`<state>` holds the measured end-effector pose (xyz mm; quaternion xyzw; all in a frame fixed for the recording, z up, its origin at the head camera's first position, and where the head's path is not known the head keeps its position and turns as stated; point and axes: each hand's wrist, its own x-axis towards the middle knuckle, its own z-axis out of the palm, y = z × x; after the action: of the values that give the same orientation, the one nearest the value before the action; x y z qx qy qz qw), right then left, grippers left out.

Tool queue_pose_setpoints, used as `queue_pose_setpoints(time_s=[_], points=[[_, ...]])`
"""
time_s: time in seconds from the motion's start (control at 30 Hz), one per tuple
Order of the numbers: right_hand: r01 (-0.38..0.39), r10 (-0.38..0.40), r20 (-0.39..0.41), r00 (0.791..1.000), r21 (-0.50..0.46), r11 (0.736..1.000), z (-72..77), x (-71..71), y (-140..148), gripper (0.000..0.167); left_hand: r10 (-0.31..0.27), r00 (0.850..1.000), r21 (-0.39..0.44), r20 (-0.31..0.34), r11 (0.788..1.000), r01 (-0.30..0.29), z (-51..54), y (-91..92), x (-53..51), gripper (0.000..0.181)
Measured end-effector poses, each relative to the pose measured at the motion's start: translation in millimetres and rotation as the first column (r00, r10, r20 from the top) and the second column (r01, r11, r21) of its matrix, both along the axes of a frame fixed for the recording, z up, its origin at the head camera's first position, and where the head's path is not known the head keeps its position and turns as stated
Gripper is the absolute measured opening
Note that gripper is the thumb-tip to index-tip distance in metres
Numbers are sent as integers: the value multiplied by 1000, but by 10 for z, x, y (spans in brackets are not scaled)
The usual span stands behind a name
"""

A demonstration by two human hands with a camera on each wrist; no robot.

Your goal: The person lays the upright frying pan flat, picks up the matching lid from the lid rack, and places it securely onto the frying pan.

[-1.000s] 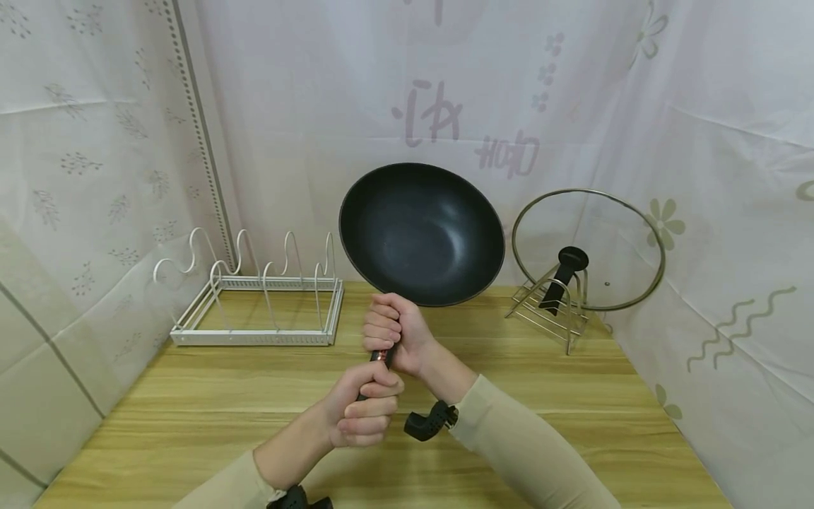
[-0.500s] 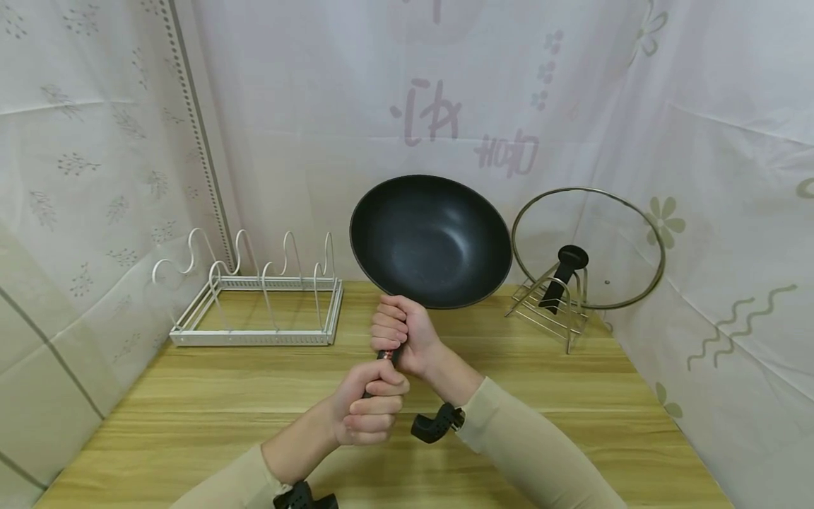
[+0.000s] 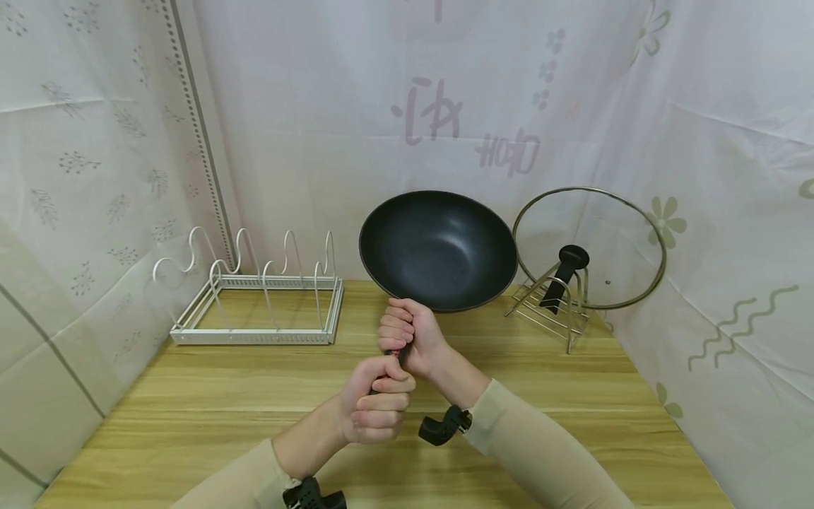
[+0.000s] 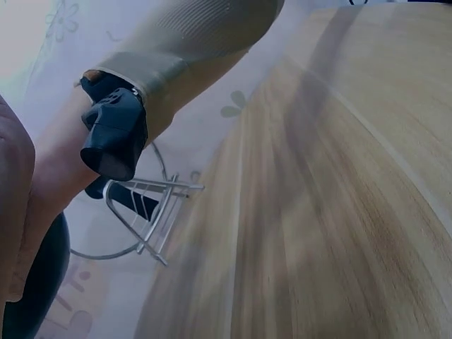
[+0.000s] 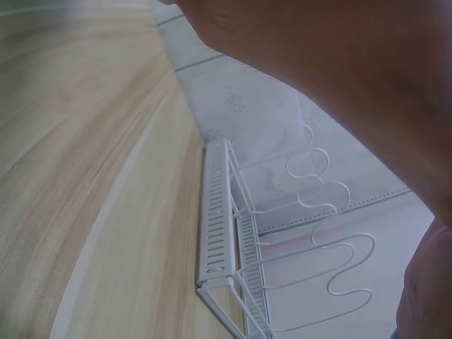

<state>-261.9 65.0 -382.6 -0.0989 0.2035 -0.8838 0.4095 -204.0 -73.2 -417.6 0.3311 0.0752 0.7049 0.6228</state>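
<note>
Head view: left hand (image 3: pixel 378 401) and right hand (image 3: pixel 416 336) are clamped, nearly together, round the handle (image 3: pixel 398 354) of a black wok (image 3: pixel 439 251). On the wooden table (image 3: pixel 222 417), a white rack (image 3: pixel 254 338) stands to their left; rightward, a glass lid (image 3: pixel 600 237) leans upright in a wire stand (image 3: pixel 568 336), close beside the wok. Its tilted bowl lies just beyond the right hand.

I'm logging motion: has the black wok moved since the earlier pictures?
Yes: in the head view, the black wok has shifted rightward, away from the white rack, and lower beneath the backdrop lettering.
</note>
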Motion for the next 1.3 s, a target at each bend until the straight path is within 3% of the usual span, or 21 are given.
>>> queue_pose_setpoints(time_s=[0.23,0.77,1.3], points=[[34,-36,37,999,46,998,-38,6,51,61,-40,999,44,25,998,39,-44,68,-20,42],[75,-81,65,995,91,993,-154,-16,104,60,-90,992,43,83,995,86,-127,119,-56,41],[79,-88,85,992,95,992,-307,-68,122,60,-70,990,14,126,998,69,-233,114,-78,41]])
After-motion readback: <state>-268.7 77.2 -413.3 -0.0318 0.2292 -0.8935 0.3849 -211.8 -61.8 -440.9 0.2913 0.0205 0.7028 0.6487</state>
